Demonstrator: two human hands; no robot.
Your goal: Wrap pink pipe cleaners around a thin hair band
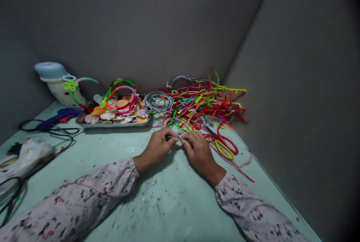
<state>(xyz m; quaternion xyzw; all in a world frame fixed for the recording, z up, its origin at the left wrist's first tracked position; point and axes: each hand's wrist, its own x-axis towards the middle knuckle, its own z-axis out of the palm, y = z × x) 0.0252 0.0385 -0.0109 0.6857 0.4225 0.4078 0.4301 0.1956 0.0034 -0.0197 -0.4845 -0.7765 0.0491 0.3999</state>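
Note:
My left hand (159,148) and my right hand (199,155) meet over the middle of the table, thumbs and forefingers pinched. Between their fingertips runs a thin pale pipe cleaner (179,137), mostly hidden by the fingers. Just beyond them lies a tangled heap of coloured pipe cleaners (205,99). Scissors with red and yellow handles (225,149) rest right of my right hand, partly among loose strands. Behind my left hand stands a metal tray (118,125) of seashells (108,115), with pipe-cleaner-wrapped headbands (120,84) on top.
Coiled grey bands (158,101) sit between tray and heap. At the left are a pale bottle-shaped container with a blue lid (52,70), a blue tool (57,118), a black cord (60,150) and a plastic bag (29,155). Grey walls close off the back and right.

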